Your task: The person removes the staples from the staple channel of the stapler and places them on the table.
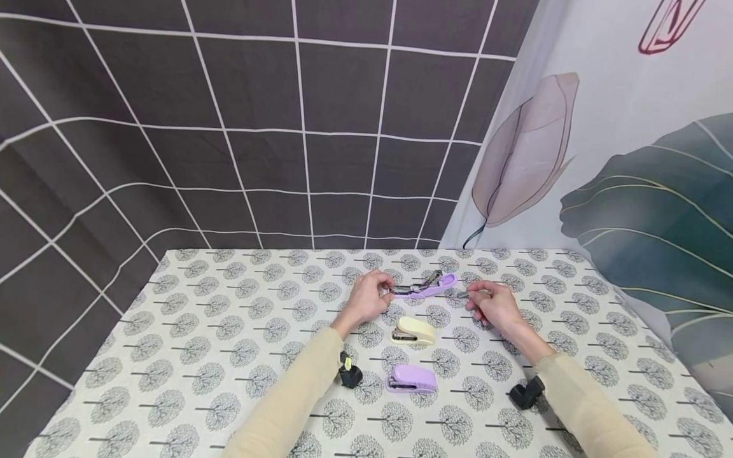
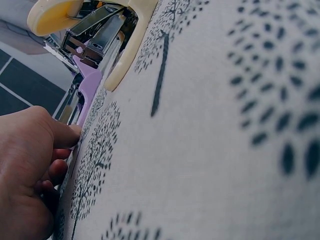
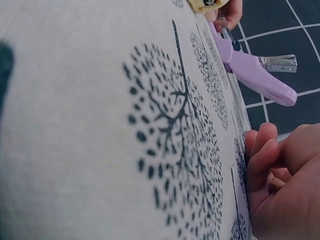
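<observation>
A purple stapler (image 1: 449,282) lies opened out flat near the back of the cloth, its metal staple channel exposed and a metal part standing up near its middle. My left hand (image 1: 368,298) pinches its left end between thumb and fingers. To the right of the stapler, my right hand (image 1: 497,307) pinches a small grey strip (image 1: 462,294) that looks like a row of staples. The right wrist view shows that hand's curled fingers (image 3: 262,150) low over the cloth, with the strip hidden.
A cream stapler (image 1: 419,328) sits in front of the opened one, and a second purple stapler (image 1: 415,376) lies nearer me. Tree-printed cloth (image 1: 229,343) covers the table. A dark gridded curtain (image 1: 338,159) hangs behind its back edge.
</observation>
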### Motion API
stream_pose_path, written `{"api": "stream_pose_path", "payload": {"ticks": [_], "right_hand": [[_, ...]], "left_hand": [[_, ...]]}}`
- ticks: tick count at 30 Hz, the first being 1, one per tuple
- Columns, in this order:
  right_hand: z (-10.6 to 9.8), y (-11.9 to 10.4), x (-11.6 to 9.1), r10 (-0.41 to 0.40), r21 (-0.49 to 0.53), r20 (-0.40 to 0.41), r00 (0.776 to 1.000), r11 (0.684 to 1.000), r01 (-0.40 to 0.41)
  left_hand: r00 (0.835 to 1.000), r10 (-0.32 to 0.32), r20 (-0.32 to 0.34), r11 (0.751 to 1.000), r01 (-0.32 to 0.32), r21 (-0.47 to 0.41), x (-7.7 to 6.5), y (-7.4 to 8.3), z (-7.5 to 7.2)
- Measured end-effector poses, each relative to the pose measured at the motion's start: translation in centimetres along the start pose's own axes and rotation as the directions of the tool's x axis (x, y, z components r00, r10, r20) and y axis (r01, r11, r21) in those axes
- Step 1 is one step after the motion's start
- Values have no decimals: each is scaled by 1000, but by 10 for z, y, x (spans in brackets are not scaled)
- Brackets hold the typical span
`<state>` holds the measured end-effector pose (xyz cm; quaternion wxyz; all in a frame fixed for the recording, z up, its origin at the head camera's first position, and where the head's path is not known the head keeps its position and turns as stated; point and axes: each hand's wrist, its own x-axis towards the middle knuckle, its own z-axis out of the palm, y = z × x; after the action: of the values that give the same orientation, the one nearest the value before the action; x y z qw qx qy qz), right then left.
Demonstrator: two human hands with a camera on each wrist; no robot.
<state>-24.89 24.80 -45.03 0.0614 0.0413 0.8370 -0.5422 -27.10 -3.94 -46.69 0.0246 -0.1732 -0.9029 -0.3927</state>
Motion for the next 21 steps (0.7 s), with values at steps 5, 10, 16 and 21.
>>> {"api": "stream_pose_path", "payload": {"ticks": [5,10,16,21], "right_hand": [[0,-1,1,6,-34,0,1000,999,-6],[0,-2,1,8,-63,2,1000,998,-7],[0,-2,1,11,-74,1,1000,997,-11],[-1,-1,2,20,-90,-4,1000,996,-20]], "left_hand": [[1000,-3,1,1000,3,3,0,1,0],[1000,-1,-1,1000,1,4,0,1,-1],[1000,-1,0,1000,1,3,0,0,0],[1000,-4,3,1000,4,0,0,-1,0]]}}
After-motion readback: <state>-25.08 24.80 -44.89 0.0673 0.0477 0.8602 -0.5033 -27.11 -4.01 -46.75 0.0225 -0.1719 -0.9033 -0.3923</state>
